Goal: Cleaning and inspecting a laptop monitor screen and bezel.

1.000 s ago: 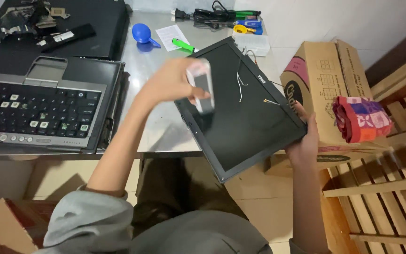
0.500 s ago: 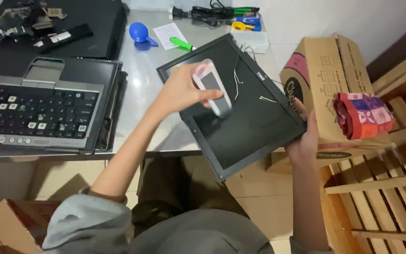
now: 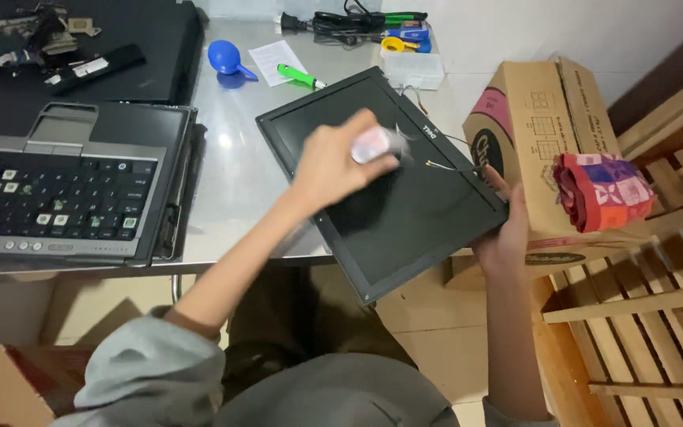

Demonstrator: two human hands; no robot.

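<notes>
A black laptop screen panel (image 3: 405, 213) rests tilted on the front edge of the metal table (image 3: 239, 182), hanging partly over it. My right hand (image 3: 503, 229) grips the panel's right edge, thumb on the bezel. My left hand (image 3: 333, 162) is closed on a small white and pink object (image 3: 375, 144), blurred, which it presses on the dark screen near its upper middle. Thin loose wires (image 3: 444, 164) lie on the screen to the right of that hand.
A dismantled laptop base with keyboard (image 3: 49, 194) fills the table's left. Behind it are a black lid (image 3: 120, 39), a blue air blower (image 3: 225, 57), a green pen (image 3: 298, 75), tools and a clear plastic box (image 3: 414, 69). A cardboard box (image 3: 531, 134), a folded patterned cloth (image 3: 602, 194) and wooden crates (image 3: 658, 316) stand to the right.
My left hand has moved the white and pink object across the screen, from the upper left part toward the middle. The panel has tilted slightly; my right hand keeps its grip.
</notes>
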